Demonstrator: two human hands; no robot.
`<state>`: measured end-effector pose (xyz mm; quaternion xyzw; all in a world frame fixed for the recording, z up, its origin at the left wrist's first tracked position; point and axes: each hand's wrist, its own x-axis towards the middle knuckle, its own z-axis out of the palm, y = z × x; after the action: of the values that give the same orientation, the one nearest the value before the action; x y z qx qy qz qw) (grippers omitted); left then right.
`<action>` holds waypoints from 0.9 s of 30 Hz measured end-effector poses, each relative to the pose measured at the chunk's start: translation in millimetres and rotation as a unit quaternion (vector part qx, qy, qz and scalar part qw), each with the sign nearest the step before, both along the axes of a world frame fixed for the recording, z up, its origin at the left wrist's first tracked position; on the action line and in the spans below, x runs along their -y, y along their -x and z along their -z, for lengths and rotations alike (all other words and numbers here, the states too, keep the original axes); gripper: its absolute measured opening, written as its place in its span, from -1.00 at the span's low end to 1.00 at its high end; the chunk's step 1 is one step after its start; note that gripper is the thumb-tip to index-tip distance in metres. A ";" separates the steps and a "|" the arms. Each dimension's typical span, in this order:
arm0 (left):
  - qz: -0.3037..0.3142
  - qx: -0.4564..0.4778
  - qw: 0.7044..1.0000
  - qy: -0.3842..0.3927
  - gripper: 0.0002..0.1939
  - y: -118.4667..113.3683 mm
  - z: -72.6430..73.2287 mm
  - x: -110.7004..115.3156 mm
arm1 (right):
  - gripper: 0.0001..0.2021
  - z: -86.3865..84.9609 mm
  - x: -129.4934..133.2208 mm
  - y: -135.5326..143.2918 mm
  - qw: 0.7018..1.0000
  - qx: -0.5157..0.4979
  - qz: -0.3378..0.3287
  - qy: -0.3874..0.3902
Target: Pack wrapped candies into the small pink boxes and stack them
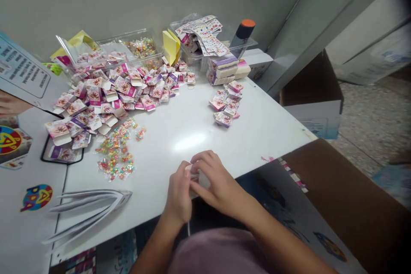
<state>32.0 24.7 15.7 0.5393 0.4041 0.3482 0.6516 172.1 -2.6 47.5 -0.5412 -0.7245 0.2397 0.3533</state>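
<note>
At the table's front edge, my left hand [180, 192] and my right hand [218, 182] meet around a small white carton box [194, 176]. Both hands are closed on it, and the fingers cover most of its sides. To the left of the hands lie clear packets of colourful candy [117, 152], with one packet [140, 133] a little apart. Behind them spreads a heap of small pink, purple and white carton boxes [122, 87], several with raised flaps. A smaller group of boxes [227, 105] lies beyond my right hand.
Clear plastic trays stand along the wall, one with candy packets [141, 47], another with sticker sheets [208, 36]. A dark bottle with an orange cap [244, 30] is at the back. Folded papers [90, 209] lie front left. Large cardboard boxes [346, 197] stand on the right.
</note>
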 end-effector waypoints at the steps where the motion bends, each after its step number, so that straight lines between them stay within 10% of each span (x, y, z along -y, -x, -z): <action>1: 0.002 -0.015 1.000 -0.024 -0.54 1.1 0.6 -0.2 | -0.92 -3.1 -2.2 -2.4 1.000 0.020 -0.014 0.008; 12: 0.078 -0.032 0.985 -0.153 -0.53 13.2 7.4 -10.3 | -0.82 -1.2 -6.9 -7.9 0.980 -0.163 -0.076 0.082; 21: -0.087 0.155 0.977 0.122 -0.79 1.4 4.9 -6.8 | -0.63 19.7 13.7 7.5 0.993 -0.059 -0.010 -0.102; 27: -0.147 0.097 0.960 0.216 -0.79 -3.7 7.1 -1.1 | -0.72 32.8 12.8 20.7 0.992 -0.110 0.038 -0.047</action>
<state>35.8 25.8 8.6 0.2837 0.4792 0.3952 0.7305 151.4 -15.3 14.7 -0.5218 -0.6702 0.2499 0.4648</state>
